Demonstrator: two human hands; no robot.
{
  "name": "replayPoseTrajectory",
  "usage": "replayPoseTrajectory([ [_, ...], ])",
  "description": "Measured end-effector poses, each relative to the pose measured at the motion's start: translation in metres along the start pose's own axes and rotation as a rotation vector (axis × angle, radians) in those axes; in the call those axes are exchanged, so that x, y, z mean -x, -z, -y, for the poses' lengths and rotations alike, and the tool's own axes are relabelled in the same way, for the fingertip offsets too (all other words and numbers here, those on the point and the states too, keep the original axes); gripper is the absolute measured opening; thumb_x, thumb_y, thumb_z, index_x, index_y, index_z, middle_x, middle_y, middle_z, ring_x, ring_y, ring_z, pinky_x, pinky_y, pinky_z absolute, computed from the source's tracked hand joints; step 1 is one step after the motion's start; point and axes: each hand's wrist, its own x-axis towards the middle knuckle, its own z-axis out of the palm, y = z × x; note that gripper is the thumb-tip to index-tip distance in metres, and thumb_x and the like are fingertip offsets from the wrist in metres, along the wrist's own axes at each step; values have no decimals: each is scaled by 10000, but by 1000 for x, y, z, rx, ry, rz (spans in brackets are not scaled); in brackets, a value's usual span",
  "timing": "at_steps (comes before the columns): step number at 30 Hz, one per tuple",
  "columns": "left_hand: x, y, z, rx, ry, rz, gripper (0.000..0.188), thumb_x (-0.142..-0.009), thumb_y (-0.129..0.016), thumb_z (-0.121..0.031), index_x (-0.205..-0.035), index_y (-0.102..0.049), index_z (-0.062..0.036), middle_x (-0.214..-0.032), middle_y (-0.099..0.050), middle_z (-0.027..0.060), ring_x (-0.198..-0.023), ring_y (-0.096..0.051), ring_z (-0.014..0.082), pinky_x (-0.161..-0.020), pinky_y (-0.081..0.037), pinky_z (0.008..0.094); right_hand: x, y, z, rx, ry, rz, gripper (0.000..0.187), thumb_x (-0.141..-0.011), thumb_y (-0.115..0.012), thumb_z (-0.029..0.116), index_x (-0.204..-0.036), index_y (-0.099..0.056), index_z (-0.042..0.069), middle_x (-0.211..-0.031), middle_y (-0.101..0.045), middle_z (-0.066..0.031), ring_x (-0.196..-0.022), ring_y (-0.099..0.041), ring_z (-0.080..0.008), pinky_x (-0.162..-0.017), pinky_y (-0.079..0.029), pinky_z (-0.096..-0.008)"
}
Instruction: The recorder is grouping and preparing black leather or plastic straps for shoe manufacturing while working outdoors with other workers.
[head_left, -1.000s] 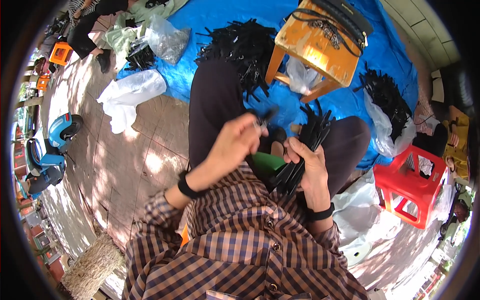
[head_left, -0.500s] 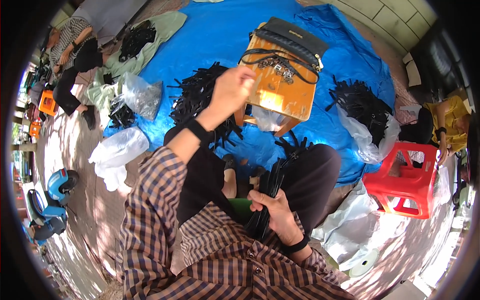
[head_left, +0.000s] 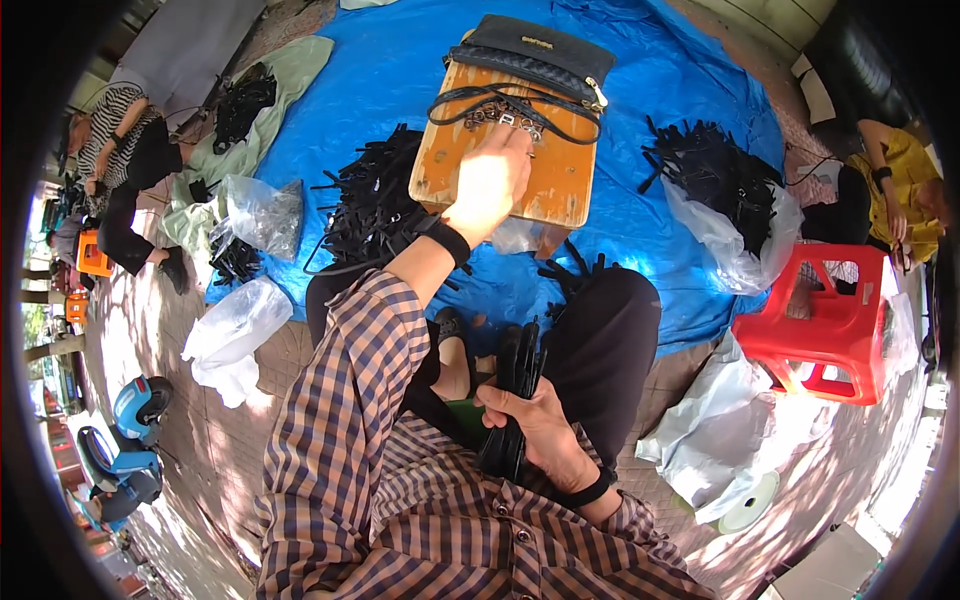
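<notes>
My left hand (head_left: 492, 178) reaches over a worn wooden stool (head_left: 445, 165), its fingers drawn together at a small pile of metal buckles (head_left: 485, 113). One shiny square buckle (head_left: 507, 119) shows right at the fingertips. A black handbag (head_left: 535, 55) lies across the stool's far end, its strap (head_left: 575, 135) looped round the buckles. Close to my lap, my right hand (head_left: 545, 428) is closed round a bundle of narrow black straps (head_left: 518, 375), which stands roughly upright with the thumb across it. Heaps of similar black straps (head_left: 375, 200) lie left of the stool.
A blue tarp (head_left: 330, 100) spreads under the stool. At the right, a plastic bag of black straps (head_left: 745, 250) stands by a red plastic stool (head_left: 820, 325). Clear bags (head_left: 240, 325) lie at the left. One person (head_left: 125, 150) sits far left, another (head_left: 895, 200) far right.
My left hand has moved forward and right, from beside the stool to the buckles. My right hand keeps hold of the straps. The whole view has shifted slightly.
</notes>
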Motion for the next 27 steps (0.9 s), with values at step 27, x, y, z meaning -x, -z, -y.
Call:
replayPoseTrajectory([
  [27, 255, 177, -134, 1101, 956, 456, 81, -817, -562, 31, -885, -585, -6, -989, -557, 6, -779, -529, 49, -702, -438, 208, 27, -8, -27, 10, -18, 77, 270, -827, -589, 2, -1090, -591, -57, -1070, -643, -156, -978, -630, -211, -859, -522, -334],
])
